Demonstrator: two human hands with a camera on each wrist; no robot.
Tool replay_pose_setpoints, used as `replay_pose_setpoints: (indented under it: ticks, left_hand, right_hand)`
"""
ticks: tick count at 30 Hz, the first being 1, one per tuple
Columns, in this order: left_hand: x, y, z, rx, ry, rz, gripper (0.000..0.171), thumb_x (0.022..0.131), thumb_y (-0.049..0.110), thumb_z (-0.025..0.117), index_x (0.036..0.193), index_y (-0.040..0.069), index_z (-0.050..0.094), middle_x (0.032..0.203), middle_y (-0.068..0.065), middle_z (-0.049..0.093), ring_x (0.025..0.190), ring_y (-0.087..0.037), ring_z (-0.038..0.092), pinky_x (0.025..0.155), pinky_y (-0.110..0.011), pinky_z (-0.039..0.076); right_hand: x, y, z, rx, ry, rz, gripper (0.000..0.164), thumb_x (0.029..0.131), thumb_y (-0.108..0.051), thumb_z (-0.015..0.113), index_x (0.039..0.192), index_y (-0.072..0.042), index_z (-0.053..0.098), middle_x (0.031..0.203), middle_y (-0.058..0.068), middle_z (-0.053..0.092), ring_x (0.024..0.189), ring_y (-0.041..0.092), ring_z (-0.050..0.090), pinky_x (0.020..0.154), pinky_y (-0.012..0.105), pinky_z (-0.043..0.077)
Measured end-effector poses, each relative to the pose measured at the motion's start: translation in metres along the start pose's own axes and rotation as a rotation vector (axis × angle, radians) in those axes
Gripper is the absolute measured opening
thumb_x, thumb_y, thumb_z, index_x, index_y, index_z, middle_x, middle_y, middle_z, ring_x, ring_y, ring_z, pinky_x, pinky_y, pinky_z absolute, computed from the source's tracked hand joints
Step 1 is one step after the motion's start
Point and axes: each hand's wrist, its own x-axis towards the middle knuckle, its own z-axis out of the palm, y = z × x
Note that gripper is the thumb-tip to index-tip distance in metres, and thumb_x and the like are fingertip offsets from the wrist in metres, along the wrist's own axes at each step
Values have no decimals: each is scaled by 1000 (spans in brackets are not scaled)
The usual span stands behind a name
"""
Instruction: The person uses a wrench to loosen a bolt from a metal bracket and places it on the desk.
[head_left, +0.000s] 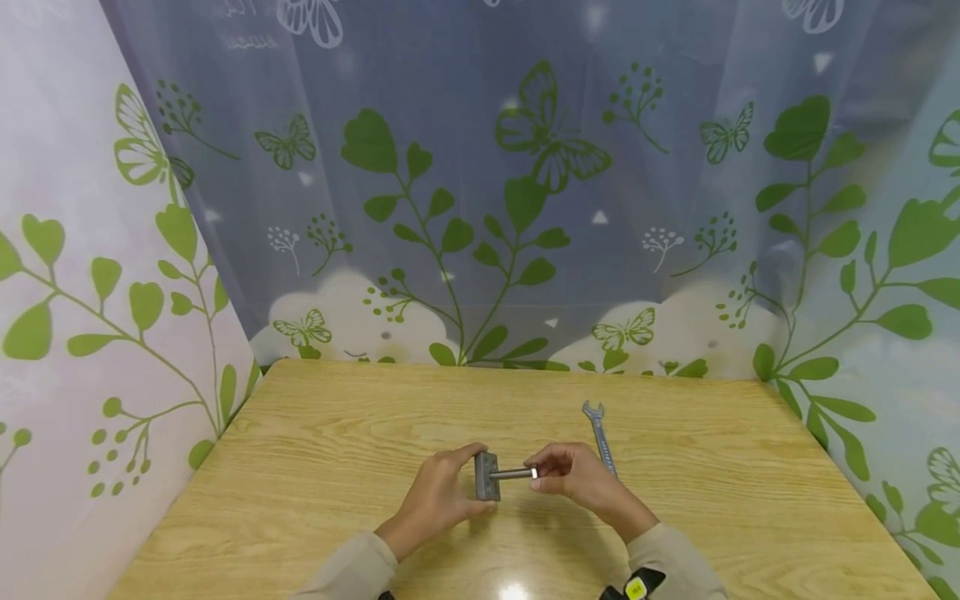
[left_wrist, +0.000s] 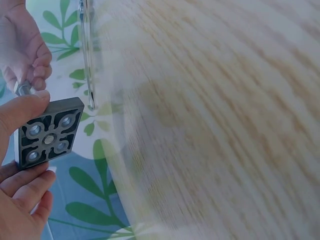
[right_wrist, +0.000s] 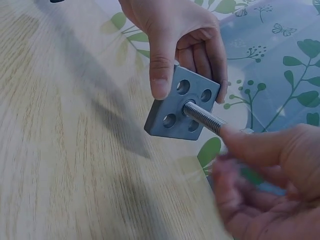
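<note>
My left hand (head_left: 437, 493) grips a square grey metal plate (head_left: 487, 487) by its opposite edges, thumb on one side and fingers on the other. A threaded bolt (right_wrist: 205, 118) stands out from the middle of the plate, with several round holes around it. At the bolt's outer end, my right hand (head_left: 583, 479) pinches it between thumb and fingers; those fingers are blurred in the right wrist view. The plate's ribbed back face (left_wrist: 49, 139) shows in the left wrist view. Both hands hold the parts above the table.
An open-end wrench (head_left: 600, 435) lies on the wood-grain table (head_left: 337, 433), just beyond my right hand. Curtains (head_left: 465, 167) printed with leaves and butterflies hang behind the table and along its sides.
</note>
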Motion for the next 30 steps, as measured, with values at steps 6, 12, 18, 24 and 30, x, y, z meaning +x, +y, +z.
replay_pose_setpoints:
  ticks: [6, 12, 18, 24, 30]
  left_hand:
    - [0, 1, 1, 2, 1, -8, 72, 62, 23, 91, 124, 2, 61, 115, -12, 68, 102, -32, 65, 87, -42, 55]
    - [1, 1, 2, 5, 3, -1, 72, 62, 22, 91, 124, 1, 61, 113, -13, 68, 101, -32, 66, 87, -42, 55]
    - [1, 0, 2, 8, 2, 6, 72, 62, 22, 91, 124, 3, 61, 112, -10, 69, 100, -31, 66, 86, -42, 55]
    - [0, 1, 2, 21, -7, 0, 71, 62, 23, 91, 124, 4, 61, 114, -10, 69, 100, -30, 66, 86, -42, 55]
    - [1, 1, 1, 12, -4, 0, 72, 62, 23, 91, 124, 4, 61, 114, -11, 69, 102, -30, 65, 88, -42, 55]
  right_hand:
    - [-1, 3, 3, 83, -110, 116, 55, 97, -36, 56, 119, 14, 58, 96, 11, 68, 91, 27, 66, 84, 42, 57]
    - [0, 1, 5, 151, -92, 174, 70, 99, -53, 40, 98, 13, 64, 79, 5, 67, 73, 14, 66, 75, 35, 59]
    - [0, -1, 4, 138, -71, 193, 55, 97, -47, 50, 87, 4, 66, 69, 1, 63, 60, 8, 59, 60, 26, 54]
    - [-2, -2, 0, 37, -6, 64, 28, 89, -23, 70, 98, 4, 65, 80, 3, 63, 74, 16, 60, 70, 34, 56]
    - [1, 1, 1, -58, 62, -44, 22, 81, -9, 76, 99, 0, 67, 91, 6, 62, 79, 19, 60, 68, 31, 55]
